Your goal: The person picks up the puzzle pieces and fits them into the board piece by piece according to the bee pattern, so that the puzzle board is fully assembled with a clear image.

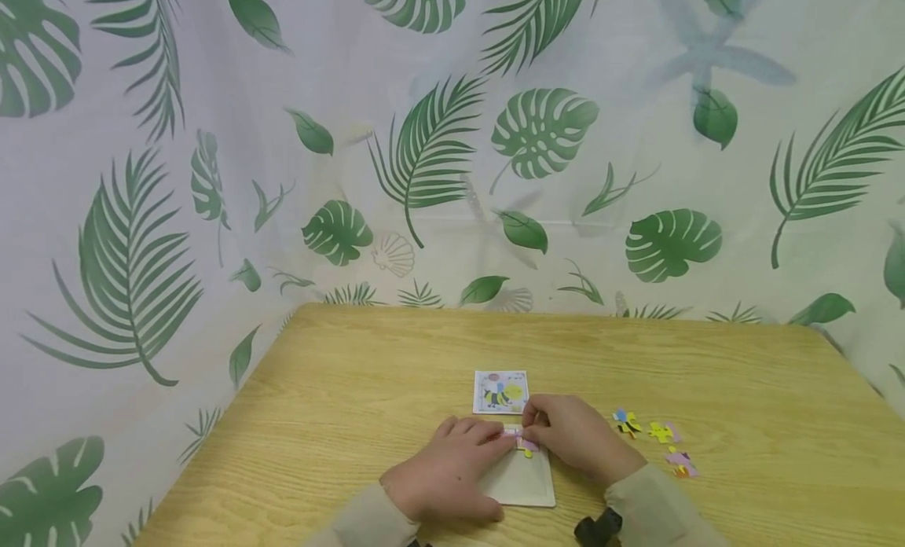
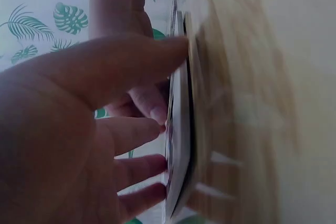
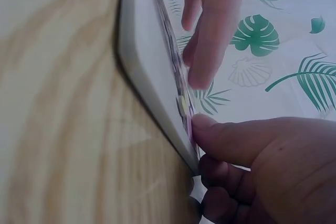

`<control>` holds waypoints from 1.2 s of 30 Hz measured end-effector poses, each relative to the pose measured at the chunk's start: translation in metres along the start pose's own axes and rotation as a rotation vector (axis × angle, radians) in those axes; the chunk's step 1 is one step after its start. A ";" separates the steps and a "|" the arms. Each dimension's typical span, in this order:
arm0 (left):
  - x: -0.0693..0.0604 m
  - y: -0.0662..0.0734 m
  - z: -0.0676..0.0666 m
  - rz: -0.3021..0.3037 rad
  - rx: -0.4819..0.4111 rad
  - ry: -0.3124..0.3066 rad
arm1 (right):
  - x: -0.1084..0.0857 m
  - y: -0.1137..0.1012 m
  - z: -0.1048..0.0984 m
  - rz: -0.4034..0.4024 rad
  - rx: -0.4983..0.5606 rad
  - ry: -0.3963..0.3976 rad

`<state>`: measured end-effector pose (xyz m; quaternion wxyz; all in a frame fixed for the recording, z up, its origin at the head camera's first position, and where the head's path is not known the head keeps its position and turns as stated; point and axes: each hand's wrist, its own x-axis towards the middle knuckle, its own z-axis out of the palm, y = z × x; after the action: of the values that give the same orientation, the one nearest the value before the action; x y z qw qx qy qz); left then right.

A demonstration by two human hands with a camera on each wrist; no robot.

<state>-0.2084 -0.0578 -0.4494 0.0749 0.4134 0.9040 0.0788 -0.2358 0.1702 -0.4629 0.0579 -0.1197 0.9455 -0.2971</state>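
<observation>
A pale square puzzle board [image 1: 519, 488] lies on the table, with pink and yellow pieces [image 1: 528, 446] at its upper part. My left hand [image 1: 452, 468] rests on the board's left side, fingers spread and fingertips touching the pieces; in the left wrist view the thumb of this hand [image 2: 58, 98] reaches over the board's edge [image 2: 181, 129]. At the board's upper right corner, my right hand [image 1: 583, 437] has thumb and index finger close together on a puzzle piece. In the right wrist view, the right hand [image 3: 273, 156] has its thumb against a pink piece [image 3: 189, 127], its other fingers curled.
Behind the board lies a square picture card [image 1: 500, 393] showing a bee. To the right are loose pieces: a blue and yellow one [image 1: 626, 422], a yellow one [image 1: 661, 431] and pink ones [image 1: 680, 460]. A leaf-patterned curtain [image 1: 452, 178] hangs behind the wooden table [image 1: 353, 374].
</observation>
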 end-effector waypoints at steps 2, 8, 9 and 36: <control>0.002 0.002 0.001 0.009 0.020 -0.013 | 0.000 0.001 0.000 -0.009 0.007 -0.003; 0.004 0.007 0.002 -0.015 0.023 -0.020 | -0.001 0.003 0.000 -0.007 0.019 -0.011; 0.004 0.007 0.002 -0.016 0.023 -0.019 | -0.001 0.003 -0.001 -0.002 0.018 -0.012; 0.004 0.007 0.002 -0.020 0.028 -0.017 | 0.004 0.002 0.004 0.019 -0.043 0.039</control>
<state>-0.2053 -0.0500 -0.4507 0.0774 0.4059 0.9085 0.0619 -0.2390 0.1682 -0.4674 0.0398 -0.1064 0.9538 -0.2782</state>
